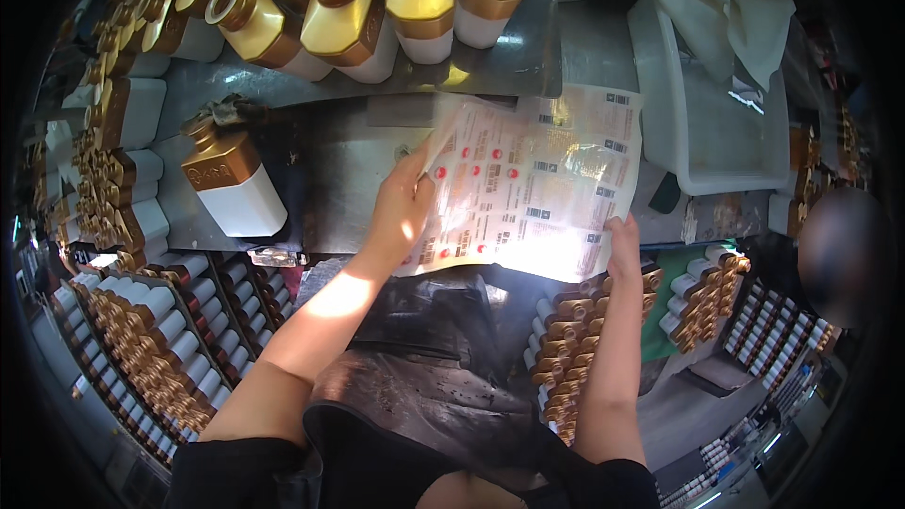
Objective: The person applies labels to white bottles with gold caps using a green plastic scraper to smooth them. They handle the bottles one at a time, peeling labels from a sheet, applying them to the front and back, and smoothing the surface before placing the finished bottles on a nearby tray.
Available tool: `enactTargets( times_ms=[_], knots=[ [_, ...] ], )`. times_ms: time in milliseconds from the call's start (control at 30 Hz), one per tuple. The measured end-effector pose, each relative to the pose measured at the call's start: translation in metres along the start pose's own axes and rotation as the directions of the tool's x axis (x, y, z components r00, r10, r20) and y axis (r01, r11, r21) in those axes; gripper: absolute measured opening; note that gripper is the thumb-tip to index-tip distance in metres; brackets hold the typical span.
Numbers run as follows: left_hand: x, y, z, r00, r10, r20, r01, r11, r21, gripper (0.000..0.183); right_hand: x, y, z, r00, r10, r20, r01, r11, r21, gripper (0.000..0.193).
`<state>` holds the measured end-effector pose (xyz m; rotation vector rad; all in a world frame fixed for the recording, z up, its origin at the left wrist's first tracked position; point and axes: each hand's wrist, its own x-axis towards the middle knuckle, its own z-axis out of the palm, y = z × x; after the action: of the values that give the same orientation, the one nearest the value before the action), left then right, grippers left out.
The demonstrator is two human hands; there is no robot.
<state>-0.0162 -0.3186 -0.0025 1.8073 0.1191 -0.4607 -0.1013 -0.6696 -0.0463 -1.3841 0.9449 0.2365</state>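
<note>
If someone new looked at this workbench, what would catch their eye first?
Probably the glossy label sheet with red dots at the centre, held by the left hand and right hand. Next, the gold-and-white bottles lined up along the top, and one bottle lying alone at left.

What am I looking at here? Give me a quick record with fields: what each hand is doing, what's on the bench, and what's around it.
left hand: grips the left edge of the label sheet
right hand: holds the sheet's lower right corner
label sheet: glossy, printed with red dots, held flat above the bench
single bottle: white with gold shoulder, lying tilted on the metal bench
bottle row: along the far edge
white bin: at right
</note>
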Motion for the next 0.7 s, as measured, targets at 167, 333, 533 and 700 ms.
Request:
enactTargets(
  times_ms=[167, 333, 533, 700],
  knots=[
    [-0.026, 0.005, 0.034, 0.938, 0.335, 0.093, -0.324, 0.745, 0.584, 0.074, 0.018, 0.021, 0.005, 0.999, -0.026, -0.029, 0.02, 0.984, -0.179, 0.037],
    [-0.032, 0.011, 0.048, 0.906, 0.407, 0.115, -0.396, 0.718, 0.573, 0.068, 0.015, 0.019, 0.0, 0.991, -0.13, 0.011, 0.126, 0.939, -0.319, 0.035],
    [-0.029, 0.005, 0.047, 0.903, 0.414, 0.113, -0.402, 0.725, 0.56, 0.066, -0.069, -0.05, 0.095, 0.93, -0.367, 0.03, 0.334, 0.807, -0.488, 0.049],
    [-0.028, 0.01, 0.044, 0.961, 0.261, 0.09, -0.271, 0.838, 0.473, 0.074, -0.058, -0.02, 0.165, 0.987, -0.069, 0.148, 0.086, 0.991, -0.107, 0.044]
  ],
)
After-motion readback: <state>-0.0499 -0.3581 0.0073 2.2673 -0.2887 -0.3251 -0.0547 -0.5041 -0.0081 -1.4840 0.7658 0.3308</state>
